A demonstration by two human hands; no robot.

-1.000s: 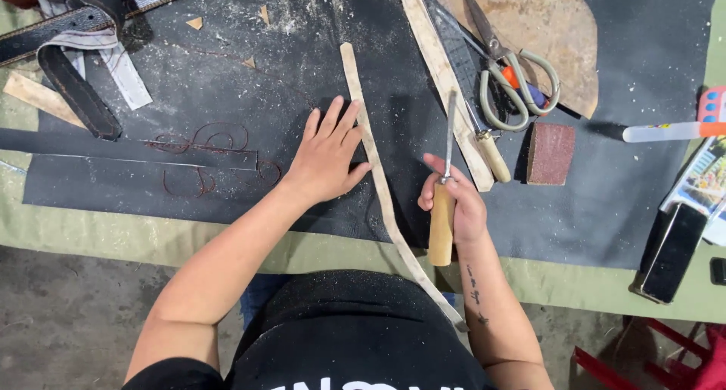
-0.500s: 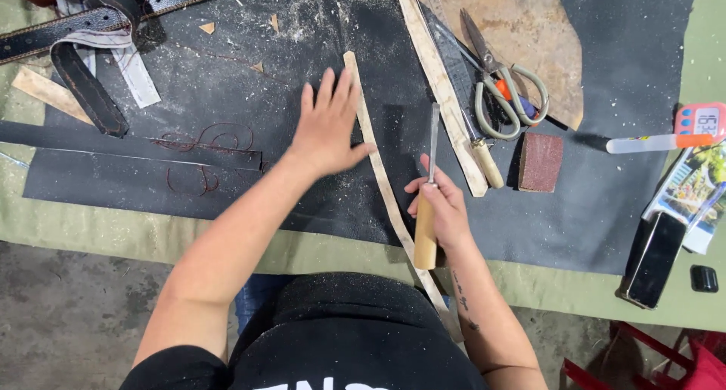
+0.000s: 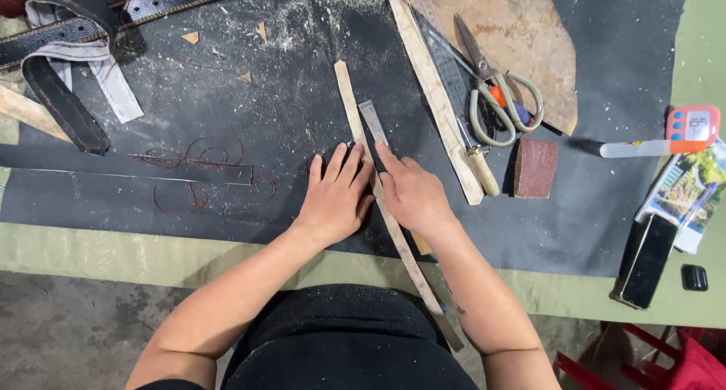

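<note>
I see a dark mat [image 3: 227, 118], rough and dusted with pale shavings, covering most of the table. A long, thin tan leather strip [image 3: 349, 95] runs across it toward me and past the table edge. My left hand [image 3: 336, 197] lies flat, fingers spread, touching the strip's left side, seemingly to pin it down. My right hand [image 3: 412, 197] is closed around a flat steel blade [image 3: 372, 122], forefinger stretched along it, tip lying on the strip. Scissors [image 3: 495, 95] and a reddish block [image 3: 535, 168] lie well to the right.
</note>
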